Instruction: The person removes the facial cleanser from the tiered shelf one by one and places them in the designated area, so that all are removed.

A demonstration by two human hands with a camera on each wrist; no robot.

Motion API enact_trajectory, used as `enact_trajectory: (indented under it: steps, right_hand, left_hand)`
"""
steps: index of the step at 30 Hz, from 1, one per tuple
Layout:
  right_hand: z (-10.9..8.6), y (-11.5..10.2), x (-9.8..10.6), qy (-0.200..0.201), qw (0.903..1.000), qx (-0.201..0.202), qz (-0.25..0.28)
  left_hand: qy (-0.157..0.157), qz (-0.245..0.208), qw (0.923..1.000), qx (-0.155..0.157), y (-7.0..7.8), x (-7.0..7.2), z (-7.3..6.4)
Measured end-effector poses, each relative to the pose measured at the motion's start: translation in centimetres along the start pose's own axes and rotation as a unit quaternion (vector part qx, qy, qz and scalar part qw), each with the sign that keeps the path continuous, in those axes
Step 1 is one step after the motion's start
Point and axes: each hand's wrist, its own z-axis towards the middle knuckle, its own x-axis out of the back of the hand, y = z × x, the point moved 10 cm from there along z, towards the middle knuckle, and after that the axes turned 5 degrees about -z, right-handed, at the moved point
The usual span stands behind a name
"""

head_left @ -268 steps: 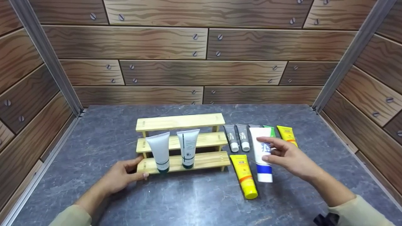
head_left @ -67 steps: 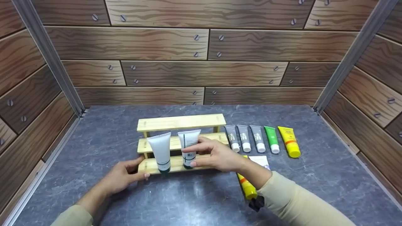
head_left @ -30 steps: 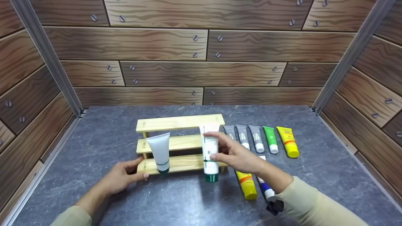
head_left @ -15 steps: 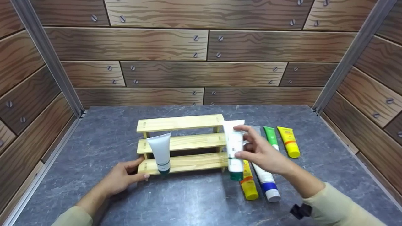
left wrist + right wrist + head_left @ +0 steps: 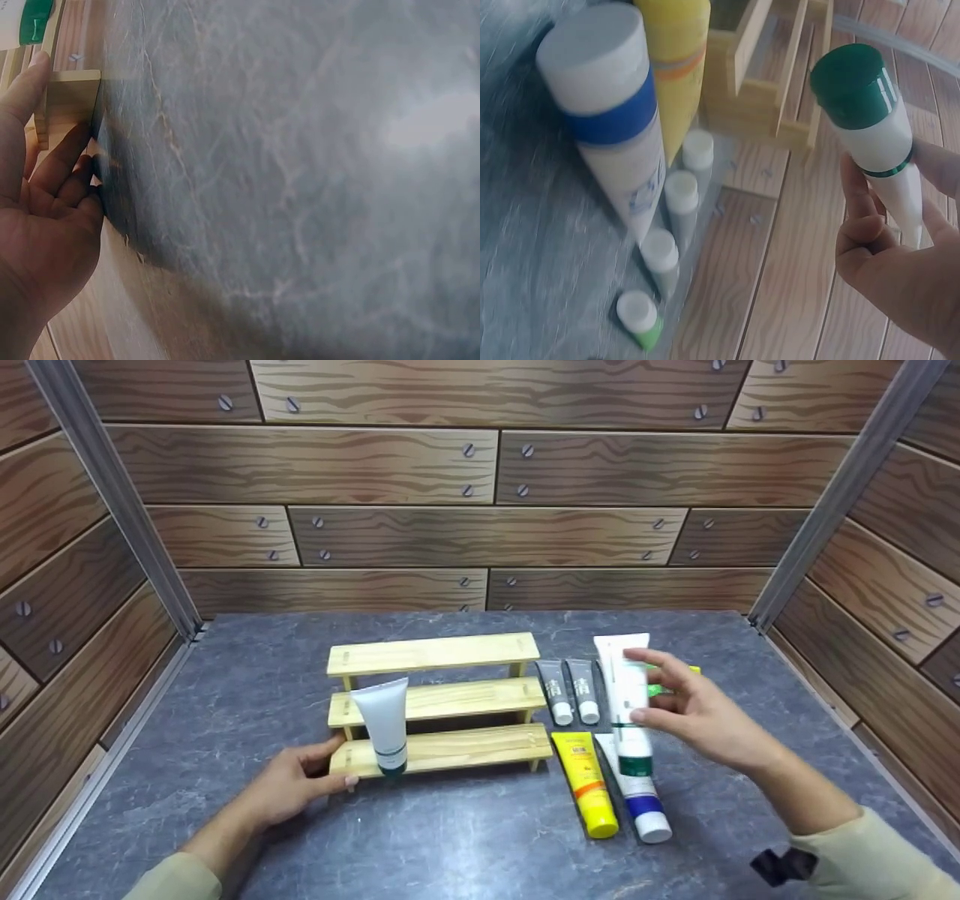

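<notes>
My right hand [image 5: 705,727] pinches a white squeeze tube [image 5: 628,697] with a green cap, held cap-down in the air above the tubes on the right. In the right wrist view its green cap [image 5: 857,86] points up toward the camera. My left hand [image 5: 285,784] grips the left end of a three-step wooden rack [image 5: 465,750], thumb on the front edge and fingers behind. Another white tube [image 5: 382,727] with a dark green cap stands on the lowest step, near the left.
Right of the rack lie a yellow tube [image 5: 586,787] and a white tube with a blue band [image 5: 646,810]. Behind them lie small grey tubes [image 5: 553,690]. The held tube and right hand mostly hide a green tube [image 5: 655,690] and another yellow one. Wood-patterned walls enclose the table.
The right hand took the green-capped tube off the lowest step and carried it right, over the lying tubes. Earlier it put down the blue-banded tube. The left hand stays on the rack.
</notes>
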Motion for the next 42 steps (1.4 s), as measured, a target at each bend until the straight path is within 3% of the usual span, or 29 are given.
enact_trajectory:
  steps: [6, 17, 29, 36, 42]
  right_hand:
    - [-1.1, 1.1, 1.8, 0.001, 0.9990, -0.022, -0.040]
    - [-2.3, 5.0, 3.4, -0.025, 0.9943, -0.085, -0.060]
    - [-3.4, 9.0, 3.2, -0.060, 0.9815, -0.159, -0.089]
    - [-4.3, 10.2, 2.9, -0.071, 0.9800, -0.155, -0.103]
    - [-5.0, 11.6, 2.4, -0.081, 0.9764, -0.176, -0.096]
  left_hand:
    - [-0.003, 0.003, 1.0000, 0.003, 0.0, 0.0, 0.1]
    - [-0.007, -0.002, 1.0000, 0.005, -0.3, 0.0, 0.0]
    - [-0.004, 0.000, 0.9999, -0.012, 0.1, 0.0, 0.0]
    - [-0.006, -0.008, 0.9999, -0.014, 0.3, 0.0, 0.0]
    - [-0.006, -0.011, 0.9999, -0.010, 0.0, -0.1, 0.0]
